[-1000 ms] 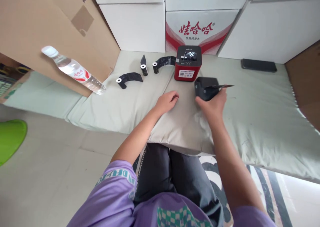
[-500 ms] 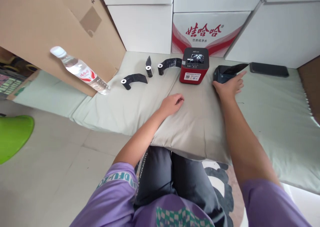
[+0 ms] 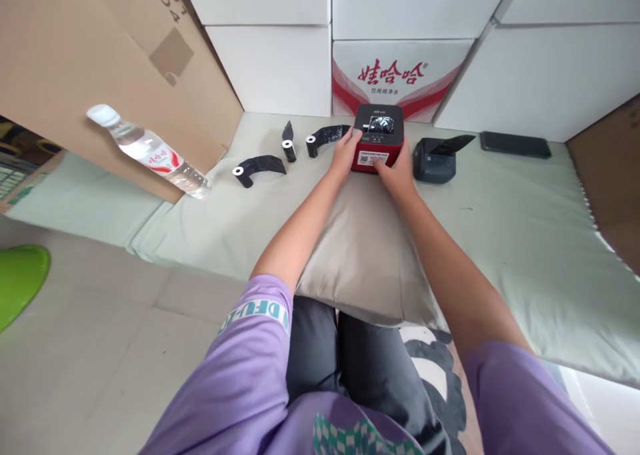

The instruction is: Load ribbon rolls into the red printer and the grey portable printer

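Red printer (image 3: pixel 377 137) | left hand (image 3: pixel 345 151) clasps its left side | right hand (image 3: pixel 395 173) grips front-right

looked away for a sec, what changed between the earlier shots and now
The right hand let go of the dark grey printer, now lying right of the red label printer. Both hands moved onto the red printer, the left hand at its left side. The black rolls, water bottle and phone stayed put.

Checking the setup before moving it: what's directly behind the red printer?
A white carton with red lettering stands behind the red printer; its lowest part is hidden by the printer, which both hands grip.
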`<control>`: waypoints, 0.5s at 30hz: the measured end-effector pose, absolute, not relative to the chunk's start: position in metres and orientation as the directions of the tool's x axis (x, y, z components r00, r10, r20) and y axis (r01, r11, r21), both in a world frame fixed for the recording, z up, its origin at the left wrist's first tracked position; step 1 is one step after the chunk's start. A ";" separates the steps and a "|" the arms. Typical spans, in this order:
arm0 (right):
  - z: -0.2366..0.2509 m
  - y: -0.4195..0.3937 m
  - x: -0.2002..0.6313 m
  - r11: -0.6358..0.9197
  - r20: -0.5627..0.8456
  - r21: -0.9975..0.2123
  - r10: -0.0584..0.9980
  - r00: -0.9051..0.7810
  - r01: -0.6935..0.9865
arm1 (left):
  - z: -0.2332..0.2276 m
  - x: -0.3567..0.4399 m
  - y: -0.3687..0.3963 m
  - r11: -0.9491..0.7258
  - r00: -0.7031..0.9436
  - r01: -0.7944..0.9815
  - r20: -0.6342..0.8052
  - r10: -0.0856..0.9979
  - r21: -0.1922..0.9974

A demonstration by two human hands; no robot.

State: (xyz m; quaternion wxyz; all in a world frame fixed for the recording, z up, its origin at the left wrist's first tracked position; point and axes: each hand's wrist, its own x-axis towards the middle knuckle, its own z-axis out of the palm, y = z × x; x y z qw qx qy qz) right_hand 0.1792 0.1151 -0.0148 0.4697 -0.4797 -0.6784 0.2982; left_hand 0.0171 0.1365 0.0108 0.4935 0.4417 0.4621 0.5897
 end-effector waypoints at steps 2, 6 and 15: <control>-0.009 0.110 0.175 0.312 0.363 -0.853 0.931 0.047 0.418 | 0.014 0.021 0.133 -0.020 -0.129 -0.225 -0.010 0.992 0.974; 0.000 0.055 0.180 0.381 0.438 -0.812 0.898 0.031 0.442 | 0.019 0.018 0.077 -0.074 -0.106 -0.166 0.057 0.993 0.983; 0.011 -0.075 0.183 0.313 0.375 -0.814 0.927 0.030 0.489 | 0.011 0.028 -0.053 -0.091 -0.138 -0.068 0.081 0.987 0.993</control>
